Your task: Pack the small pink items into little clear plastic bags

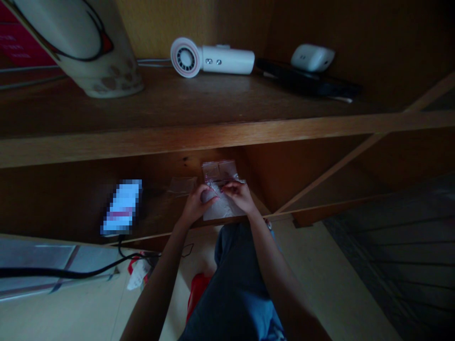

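Observation:
On the lower shelf lies a clear plastic bag (220, 208), spread flat under both hands. My left hand (195, 204) is at its left side, with thumb and forefinger curled around part of the plastic. My right hand (241, 195) sits at the upper right of the bag, fingertips pinched together; what is between them is too small to make out. Just behind the hands rests a stack of small clear packets (219, 170) with pinkish edges. Another thin clear packet (182, 185) lies flat to the left of them.
A phone (121, 208) with a lit screen stands left on the lower shelf, near a black cable (88, 272). On the upper shelf (213, 102) are a large cup (106, 57), a white handheld fan (213, 59), a white earbud case (313, 58) and a dark flat object (305, 81).

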{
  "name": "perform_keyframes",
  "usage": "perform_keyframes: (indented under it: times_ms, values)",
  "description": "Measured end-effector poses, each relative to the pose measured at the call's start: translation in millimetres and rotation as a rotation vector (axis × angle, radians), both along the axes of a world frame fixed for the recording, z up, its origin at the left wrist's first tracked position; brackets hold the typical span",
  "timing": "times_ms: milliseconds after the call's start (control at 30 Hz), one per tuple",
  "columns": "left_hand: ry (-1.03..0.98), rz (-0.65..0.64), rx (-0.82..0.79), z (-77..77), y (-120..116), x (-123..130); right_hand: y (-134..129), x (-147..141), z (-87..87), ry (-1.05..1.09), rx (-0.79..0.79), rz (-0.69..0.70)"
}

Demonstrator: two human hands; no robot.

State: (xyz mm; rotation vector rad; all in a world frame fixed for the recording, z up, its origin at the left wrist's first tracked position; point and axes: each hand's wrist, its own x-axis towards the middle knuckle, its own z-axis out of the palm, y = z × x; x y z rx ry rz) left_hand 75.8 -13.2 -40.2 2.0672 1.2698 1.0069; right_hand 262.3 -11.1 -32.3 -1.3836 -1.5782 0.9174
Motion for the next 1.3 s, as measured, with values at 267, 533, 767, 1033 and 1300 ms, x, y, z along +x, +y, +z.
perform_keyframes:
  times_ms: [267,533,767,1033,1300]
  values:
    - [0.009,-0.011,-0.013,0.0,0.3,-0.5,-0.6,-11.9,0.4,0.095,0.008,0.196]
    - [-0.01,-0.019,-0.007,0.9,-0.7,-0.4,-1.6,-9.2,2.0,-0.098,0.068,-0.023]
    - [0.011,-0.005,0.01,0.6,-0.9,-0.1,-3.5,-9.7,9.6,-0.562,0.132,-0.254]
    - [0.011,-0.003,-0.014,2.1,-1.0,0.7,-4.7,-16.5,13.5,-0.721,0.034,-0.237]
    - [0.004,-0.014,-0.016,2.7,-0.9,1.0,-4.6,-16.6,15.4,-0.735,0.028,-0.244]
